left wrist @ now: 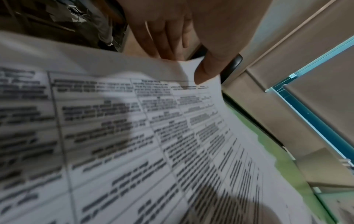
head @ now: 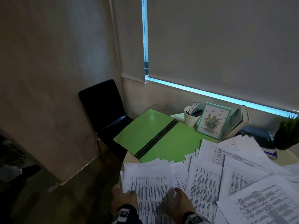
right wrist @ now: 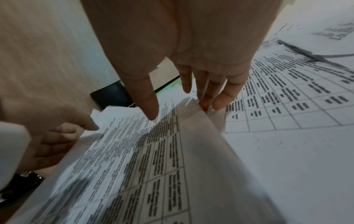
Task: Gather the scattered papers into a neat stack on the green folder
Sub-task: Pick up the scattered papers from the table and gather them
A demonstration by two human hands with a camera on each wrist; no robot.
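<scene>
The green folder (head: 161, 135) lies open at centre frame in the head view, its left flap overhanging the edge of the surface (head: 129, 156). Its lower right part is covered by papers (head: 234, 172), which spread loosely across the lower right of the frame and run off the right and bottom edges.

The left hand (left wrist: 191, 39) pinches the left edge of a bundle of printed sheets (head: 148, 180) at the bottom centre of the head view, thumb on top and fingers beneath; the fingers are partly hidden by the paper. The right hand (right wrist: 191, 63) holds the right edge of the same bundle, thumb spread over the top sheet, fingers curled down the far side with their tips tucked behind the paper. Print is too blurred to read.

At the upper right of the surface stand a cup of pens (head: 191, 115) and a flower picture (head: 213, 120). A potted plant (head: 288, 133) is cut off at the right edge. A black chair (head: 103, 109) stands left of the surface.
</scene>
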